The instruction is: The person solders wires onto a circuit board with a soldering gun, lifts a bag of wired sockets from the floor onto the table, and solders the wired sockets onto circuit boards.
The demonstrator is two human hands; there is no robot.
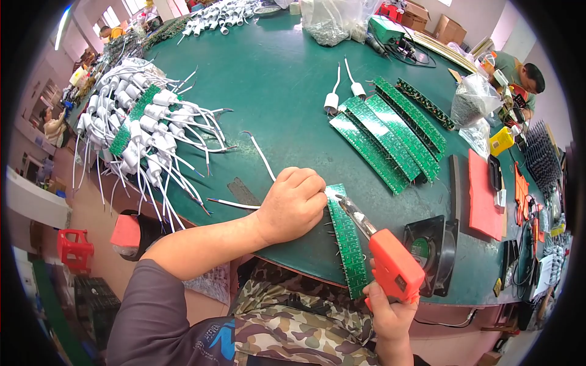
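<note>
My left hand (293,204) is closed, its fingers pinched at the far end of a narrow green circuit board strip (348,250). A white cable (262,157) sticks out beyond the knuckles and another white cable (235,204) comes out to the left; whatever sits inside the fist is hidden. My right hand (389,311) grips a red soldering gun (395,266) by its handle. The metal tip of the gun meets the far end of the strip, close to my left fingertips. The strip's near end hangs past the table edge above my lap.
White lamp holders with cables (131,122) are heaped at left. Several more circuit board strips (384,137) lie beyond my hands, with two lamp holders (331,102) beside them. A black fan (430,253) and red pad (485,195) are at right. A co-worker (519,76) sits far right.
</note>
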